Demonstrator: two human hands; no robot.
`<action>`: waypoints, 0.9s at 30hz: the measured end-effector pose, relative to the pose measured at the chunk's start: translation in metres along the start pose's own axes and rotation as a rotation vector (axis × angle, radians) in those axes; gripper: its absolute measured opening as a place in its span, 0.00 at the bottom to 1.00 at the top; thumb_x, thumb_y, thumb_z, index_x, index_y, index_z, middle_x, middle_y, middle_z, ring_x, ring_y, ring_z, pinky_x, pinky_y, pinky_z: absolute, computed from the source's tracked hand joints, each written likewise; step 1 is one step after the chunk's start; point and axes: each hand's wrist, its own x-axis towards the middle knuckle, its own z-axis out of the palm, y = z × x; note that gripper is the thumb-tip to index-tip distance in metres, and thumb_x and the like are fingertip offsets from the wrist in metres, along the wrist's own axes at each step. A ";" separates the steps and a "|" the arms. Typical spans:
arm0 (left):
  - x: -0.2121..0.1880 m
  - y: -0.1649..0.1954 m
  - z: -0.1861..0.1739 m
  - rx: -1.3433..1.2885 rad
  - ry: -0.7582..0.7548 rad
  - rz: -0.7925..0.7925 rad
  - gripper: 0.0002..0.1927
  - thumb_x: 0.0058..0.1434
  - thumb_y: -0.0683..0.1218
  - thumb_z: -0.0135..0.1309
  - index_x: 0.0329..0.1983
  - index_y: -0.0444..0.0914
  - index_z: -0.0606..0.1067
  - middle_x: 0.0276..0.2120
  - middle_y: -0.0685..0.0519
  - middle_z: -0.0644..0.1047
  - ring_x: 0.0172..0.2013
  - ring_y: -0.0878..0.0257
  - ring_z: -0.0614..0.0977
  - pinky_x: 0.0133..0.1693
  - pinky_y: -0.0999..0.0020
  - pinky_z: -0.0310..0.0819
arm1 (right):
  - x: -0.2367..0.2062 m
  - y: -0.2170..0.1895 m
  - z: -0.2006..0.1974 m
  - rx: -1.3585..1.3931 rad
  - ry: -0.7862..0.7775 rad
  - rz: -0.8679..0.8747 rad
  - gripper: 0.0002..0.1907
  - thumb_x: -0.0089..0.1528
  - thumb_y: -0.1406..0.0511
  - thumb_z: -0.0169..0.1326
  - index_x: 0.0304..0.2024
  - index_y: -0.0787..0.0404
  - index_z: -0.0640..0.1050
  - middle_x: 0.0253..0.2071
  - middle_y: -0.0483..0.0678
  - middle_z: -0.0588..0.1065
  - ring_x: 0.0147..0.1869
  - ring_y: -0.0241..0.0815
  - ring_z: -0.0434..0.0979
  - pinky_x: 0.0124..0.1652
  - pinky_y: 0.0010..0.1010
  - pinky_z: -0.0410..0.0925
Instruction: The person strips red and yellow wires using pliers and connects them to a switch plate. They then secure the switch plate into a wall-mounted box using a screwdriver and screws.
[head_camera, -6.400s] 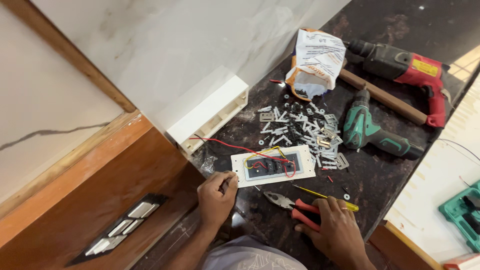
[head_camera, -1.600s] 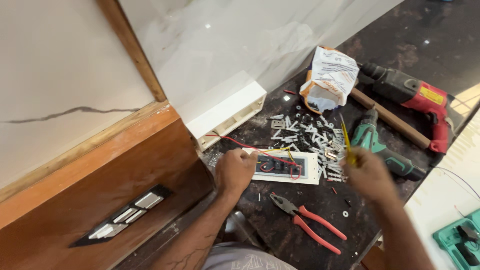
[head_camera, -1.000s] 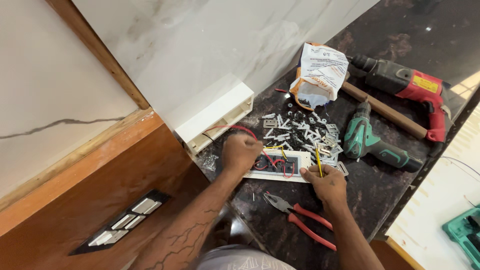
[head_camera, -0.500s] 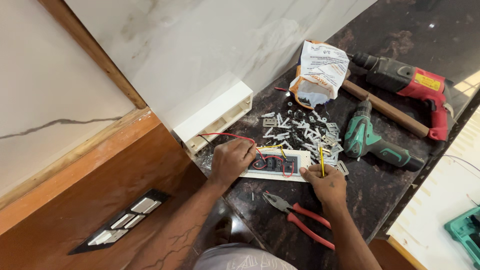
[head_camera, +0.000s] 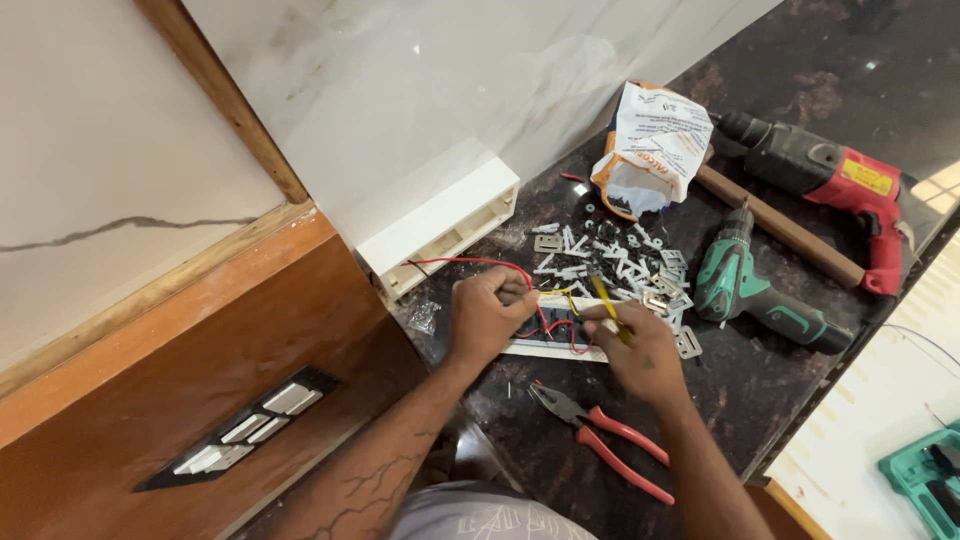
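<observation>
now the left hand (head_camera: 487, 318) is clamped down on the near end of the white switch plate (head_camera: 556, 345), its long axis running across the dark counter (head_camera: 760, 380); right hand (head_camera: 630, 345), fingers pinched around a yellow screwdriver (head_camera: 606, 303), sits over the far end.

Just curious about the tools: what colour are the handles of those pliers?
Red handles on the pliers, clear in the head view, lying near the right hand.
</observation>
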 end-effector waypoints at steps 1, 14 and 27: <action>0.002 -0.001 -0.002 -0.002 -0.019 0.008 0.09 0.53 0.42 0.66 0.34 0.32 0.81 0.29 0.52 0.84 0.29 0.72 0.83 0.34 0.75 0.80 | 0.009 -0.004 -0.001 -0.004 -0.071 -0.070 0.10 0.59 0.65 0.63 0.43 0.57 0.85 0.36 0.47 0.78 0.38 0.40 0.79 0.40 0.32 0.71; 0.013 0.013 -0.018 0.001 -0.323 -0.310 0.16 0.48 0.41 0.68 0.37 0.33 0.76 0.27 0.50 0.83 0.26 0.67 0.85 0.28 0.69 0.78 | 0.051 -0.026 0.001 -0.253 -0.390 -0.221 0.07 0.58 0.65 0.62 0.37 0.59 0.83 0.35 0.51 0.79 0.39 0.49 0.80 0.40 0.40 0.71; -0.009 -0.009 -0.008 0.571 -0.006 0.118 0.09 0.58 0.49 0.66 0.31 0.43 0.77 0.23 0.54 0.81 0.22 0.59 0.82 0.29 0.59 0.75 | 0.053 -0.039 0.011 -0.223 -0.327 -0.055 0.09 0.59 0.63 0.60 0.40 0.59 0.84 0.30 0.52 0.78 0.33 0.50 0.81 0.36 0.40 0.70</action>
